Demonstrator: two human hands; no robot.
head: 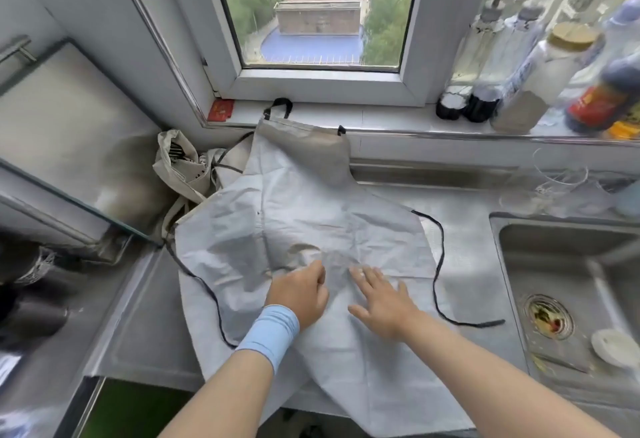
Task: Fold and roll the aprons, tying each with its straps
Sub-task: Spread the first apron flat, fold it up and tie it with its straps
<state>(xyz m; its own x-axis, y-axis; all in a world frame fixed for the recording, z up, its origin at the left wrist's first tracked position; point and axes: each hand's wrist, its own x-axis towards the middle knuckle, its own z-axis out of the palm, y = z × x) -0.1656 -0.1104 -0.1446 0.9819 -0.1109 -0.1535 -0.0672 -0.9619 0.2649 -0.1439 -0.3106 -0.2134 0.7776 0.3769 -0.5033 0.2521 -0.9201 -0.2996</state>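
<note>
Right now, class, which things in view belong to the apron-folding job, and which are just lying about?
Job: grey apron, its black straps, beige cloth heap (possibly another apron), left hand, right hand.
Lying about: bottles, sink, red card.

Two aprons (298, 216) (183, 167), perhaps; one sink (540, 257).

No text can be read with certainty. Far ahead and to the right of the fingers (367, 276), a dark bottle (620, 81) on the windowsill carries a red label (594, 105) with pale marks too blurred to make out. Ahead and to the left, a small red card (221, 110) on the sill shows faint print, also illegible. Nearer on that side, a cloth bag (180, 164) bears black markings that cannot be told as letters.
</note>
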